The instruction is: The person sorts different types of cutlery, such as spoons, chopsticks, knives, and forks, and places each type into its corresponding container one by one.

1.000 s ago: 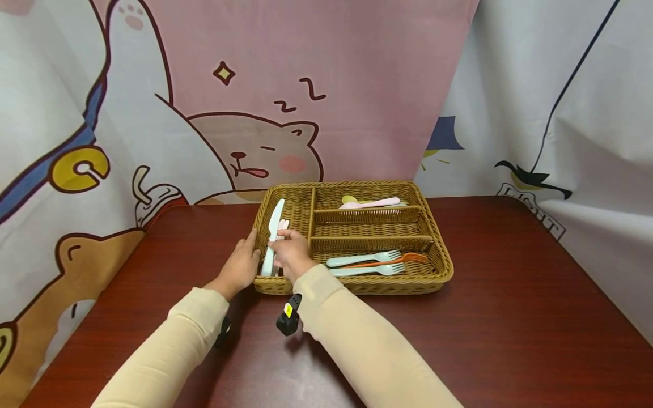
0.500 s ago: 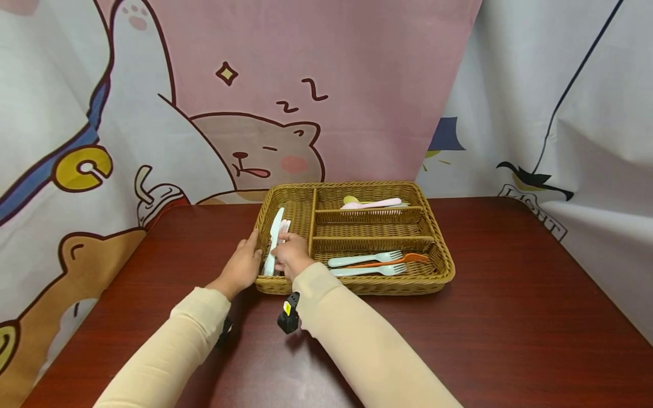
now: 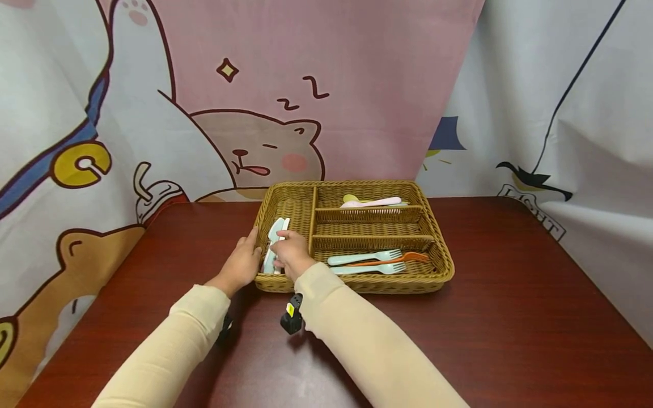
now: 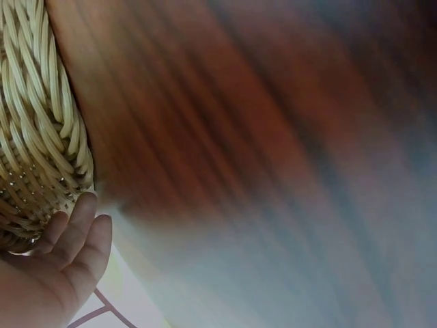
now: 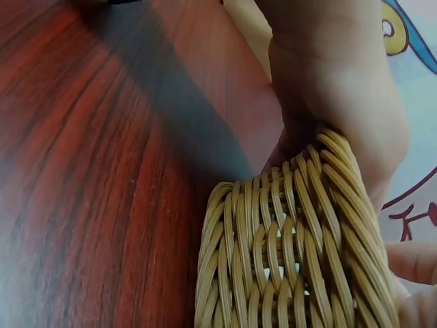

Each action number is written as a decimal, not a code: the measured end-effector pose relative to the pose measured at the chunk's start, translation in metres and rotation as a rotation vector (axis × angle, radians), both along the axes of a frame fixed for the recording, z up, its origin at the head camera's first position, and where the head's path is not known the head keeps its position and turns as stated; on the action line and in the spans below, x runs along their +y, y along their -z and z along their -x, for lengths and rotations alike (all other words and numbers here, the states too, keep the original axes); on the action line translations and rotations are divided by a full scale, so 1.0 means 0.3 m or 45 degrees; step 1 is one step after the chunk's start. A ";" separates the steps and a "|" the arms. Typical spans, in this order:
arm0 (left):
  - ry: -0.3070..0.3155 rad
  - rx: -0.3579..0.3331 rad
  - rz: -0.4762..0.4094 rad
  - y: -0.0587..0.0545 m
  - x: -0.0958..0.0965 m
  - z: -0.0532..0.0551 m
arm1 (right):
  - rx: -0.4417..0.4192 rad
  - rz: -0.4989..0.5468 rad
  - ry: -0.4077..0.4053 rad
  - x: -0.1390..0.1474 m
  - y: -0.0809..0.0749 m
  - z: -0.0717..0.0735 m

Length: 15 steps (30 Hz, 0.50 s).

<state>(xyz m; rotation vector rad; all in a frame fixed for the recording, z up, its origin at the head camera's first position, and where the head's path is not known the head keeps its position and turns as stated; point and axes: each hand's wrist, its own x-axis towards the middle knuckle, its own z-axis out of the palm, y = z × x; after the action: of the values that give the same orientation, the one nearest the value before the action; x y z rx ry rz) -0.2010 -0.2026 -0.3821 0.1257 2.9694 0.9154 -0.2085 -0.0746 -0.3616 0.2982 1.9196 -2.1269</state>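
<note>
In the head view, my left hand [image 3: 242, 263] rests against the left side of the wicker basket [image 3: 441, 277]. Its fingers lie fairly straight along the outer wall, as the left wrist view also shows with the fingers [image 4: 82, 236] at the wicker. Reaching over the front rim, my right hand [image 3: 292, 252] is inside the left compartment. Thumb and fingers pinch a pale mint table knife [image 3: 276, 228], blade pointing to the back. Beside it lies a whitish piece of cutlery [image 3: 284, 225], partly covered by the hand. In the right wrist view, wicker hides most of the fingers.
The front right compartment holds mint forks [image 3: 367, 270] and an orange fork [image 3: 415, 257]. In the back one lie a pink spoon [image 3: 377, 202] and a yellow spoon [image 3: 350, 198]. A reddish-brown table [image 3: 510, 317] supports the basket; a printed curtain [image 3: 377, 85] hangs behind.
The mint knife's tip has come down and toward me, so the knife sits lower in the left compartment. Both hands have stayed nearly in place.
</note>
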 end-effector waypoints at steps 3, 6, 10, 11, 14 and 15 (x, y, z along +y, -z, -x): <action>0.003 -0.001 0.001 0.000 -0.001 0.002 | 0.056 0.019 -0.036 0.013 -0.011 -0.008; -0.001 -0.011 -0.001 0.003 -0.006 0.006 | 0.106 0.012 -0.084 0.031 -0.028 -0.014; -0.009 -0.023 -0.007 0.004 -0.011 0.012 | 0.171 -0.031 -0.150 0.073 -0.062 -0.018; -0.010 -0.030 -0.007 0.004 -0.012 0.013 | 0.182 -0.039 -0.164 0.087 -0.072 -0.019; -0.012 -0.057 -0.006 0.001 -0.014 0.016 | 0.222 -0.080 -0.198 0.131 -0.098 -0.018; -0.013 -0.068 -0.006 -0.001 -0.015 0.015 | 0.237 -0.093 -0.208 0.148 -0.107 -0.020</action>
<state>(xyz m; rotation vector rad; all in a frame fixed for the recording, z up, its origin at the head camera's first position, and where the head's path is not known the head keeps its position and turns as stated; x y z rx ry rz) -0.2056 -0.2072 -0.3817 0.0850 2.9215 0.9114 -0.2027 -0.0303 -0.3295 -0.0448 2.0481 -2.0440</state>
